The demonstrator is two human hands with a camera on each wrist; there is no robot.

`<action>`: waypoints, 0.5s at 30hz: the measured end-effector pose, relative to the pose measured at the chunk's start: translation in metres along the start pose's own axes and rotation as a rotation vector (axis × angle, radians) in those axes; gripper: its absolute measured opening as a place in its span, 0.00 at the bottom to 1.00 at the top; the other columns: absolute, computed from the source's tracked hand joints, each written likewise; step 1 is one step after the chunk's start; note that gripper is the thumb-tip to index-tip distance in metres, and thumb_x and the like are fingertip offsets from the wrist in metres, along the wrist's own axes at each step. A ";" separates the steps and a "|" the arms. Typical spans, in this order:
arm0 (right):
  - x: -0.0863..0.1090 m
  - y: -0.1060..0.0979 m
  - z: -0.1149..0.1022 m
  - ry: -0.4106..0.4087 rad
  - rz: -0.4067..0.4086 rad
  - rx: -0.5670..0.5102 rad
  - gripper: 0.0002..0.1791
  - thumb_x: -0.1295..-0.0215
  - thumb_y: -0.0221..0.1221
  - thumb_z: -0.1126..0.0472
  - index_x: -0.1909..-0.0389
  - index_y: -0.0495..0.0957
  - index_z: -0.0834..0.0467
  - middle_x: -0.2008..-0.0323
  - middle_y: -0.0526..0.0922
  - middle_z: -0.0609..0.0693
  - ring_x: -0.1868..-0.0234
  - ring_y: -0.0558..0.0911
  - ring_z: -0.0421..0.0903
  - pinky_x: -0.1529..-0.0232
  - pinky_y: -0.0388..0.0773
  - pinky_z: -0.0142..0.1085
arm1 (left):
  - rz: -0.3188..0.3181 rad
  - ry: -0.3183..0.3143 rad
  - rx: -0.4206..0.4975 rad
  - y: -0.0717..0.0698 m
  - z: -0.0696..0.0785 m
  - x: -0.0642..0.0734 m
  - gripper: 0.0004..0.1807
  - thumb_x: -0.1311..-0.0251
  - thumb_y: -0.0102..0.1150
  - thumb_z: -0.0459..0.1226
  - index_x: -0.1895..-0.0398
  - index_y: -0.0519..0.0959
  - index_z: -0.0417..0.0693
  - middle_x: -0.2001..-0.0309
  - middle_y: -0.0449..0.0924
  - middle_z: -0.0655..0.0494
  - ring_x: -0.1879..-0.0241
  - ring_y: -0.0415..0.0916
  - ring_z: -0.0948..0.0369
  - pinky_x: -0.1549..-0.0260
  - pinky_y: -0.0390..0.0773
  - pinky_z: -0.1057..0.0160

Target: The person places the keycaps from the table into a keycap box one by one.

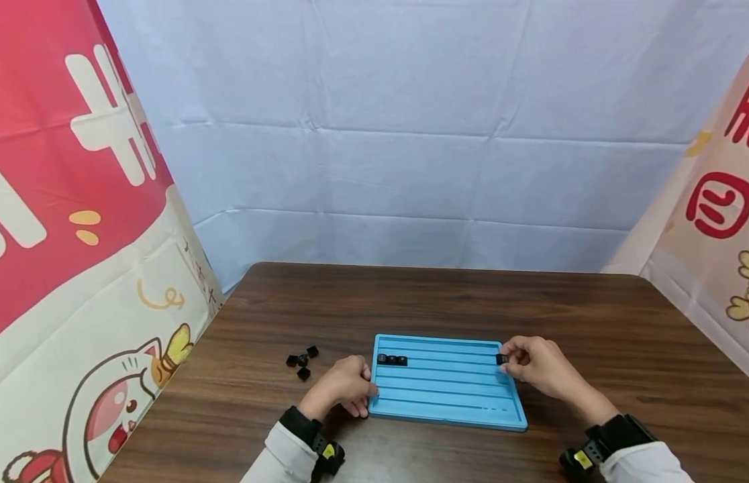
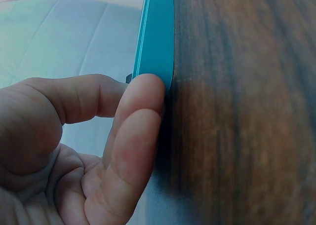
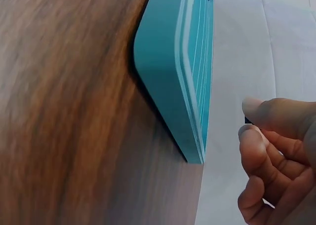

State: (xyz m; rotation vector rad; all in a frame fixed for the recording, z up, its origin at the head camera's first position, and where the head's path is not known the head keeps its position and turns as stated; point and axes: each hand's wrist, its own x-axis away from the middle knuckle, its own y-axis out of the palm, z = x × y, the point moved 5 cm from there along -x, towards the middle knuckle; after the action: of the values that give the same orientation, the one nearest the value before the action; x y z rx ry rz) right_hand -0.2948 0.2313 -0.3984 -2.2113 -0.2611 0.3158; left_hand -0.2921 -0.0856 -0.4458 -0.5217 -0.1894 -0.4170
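Observation:
A shallow blue tray point(image 1: 435, 389) with long ridged rows lies on the brown table. My left hand point(image 1: 345, 387) grips its left edge; in the left wrist view the thumb reaches over the rim, with fingertips point(image 2: 143, 96) against the side wall. Between thumb and fingers my right hand point(image 1: 540, 365) pinches a small black keycap point(image 1: 502, 359), close over the tray's right rim. In the right wrist view only a dark sliver of that keycap point(image 3: 248, 120) shows between the fingertips. Three black keycaps point(image 1: 392, 360) sit side by side in an upper row, at its left end.
Several loose black keycaps point(image 1: 303, 360) lie on the table point(image 1: 241, 402) left of the tray, near my left hand. A pale cloth point(image 1: 411, 168) hangs behind the table's far edge. Printed cloths hang at the left point(image 1: 127, 268) and right point(image 1: 713, 268).

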 end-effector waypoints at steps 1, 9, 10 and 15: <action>-0.001 0.001 -0.001 0.000 -0.002 -0.005 0.07 0.44 0.64 0.68 0.64 0.79 0.63 0.78 0.72 0.45 0.79 0.70 0.39 0.80 0.67 0.31 | -0.001 -0.004 0.002 0.000 0.000 0.000 0.10 0.45 0.59 0.26 0.72 0.66 0.39 0.83 0.74 0.42 0.88 0.75 0.57 0.87 0.77 0.60; -0.007 0.014 -0.008 -0.010 -0.016 -0.050 0.06 0.43 0.62 0.69 0.64 0.79 0.63 0.78 0.72 0.46 0.78 0.71 0.40 0.80 0.67 0.32 | -0.017 -0.028 0.012 -0.001 -0.002 0.000 0.10 0.46 0.59 0.26 0.72 0.66 0.39 0.84 0.74 0.43 0.89 0.74 0.58 0.88 0.77 0.61; -0.008 0.015 -0.009 -0.013 -0.015 -0.055 0.06 0.43 0.61 0.70 0.64 0.79 0.63 0.79 0.72 0.46 0.78 0.71 0.40 0.80 0.67 0.32 | -0.017 -0.025 0.012 -0.001 -0.002 0.000 0.10 0.46 0.59 0.26 0.72 0.66 0.39 0.84 0.74 0.43 0.89 0.74 0.58 0.88 0.77 0.61; -0.014 0.022 -0.015 -0.029 -0.007 -0.057 0.06 0.43 0.60 0.72 0.64 0.79 0.64 0.79 0.72 0.45 0.77 0.72 0.40 0.79 0.67 0.31 | -0.011 -0.008 0.013 -0.001 -0.001 0.001 0.10 0.46 0.58 0.26 0.72 0.66 0.39 0.84 0.74 0.42 0.88 0.75 0.57 0.87 0.78 0.60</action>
State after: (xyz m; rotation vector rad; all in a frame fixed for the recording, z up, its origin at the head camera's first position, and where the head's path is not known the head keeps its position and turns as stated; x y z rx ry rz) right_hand -0.3020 0.2028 -0.4054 -2.2631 -0.2963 0.3404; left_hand -0.2918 -0.0866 -0.4461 -0.5100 -0.2030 -0.4242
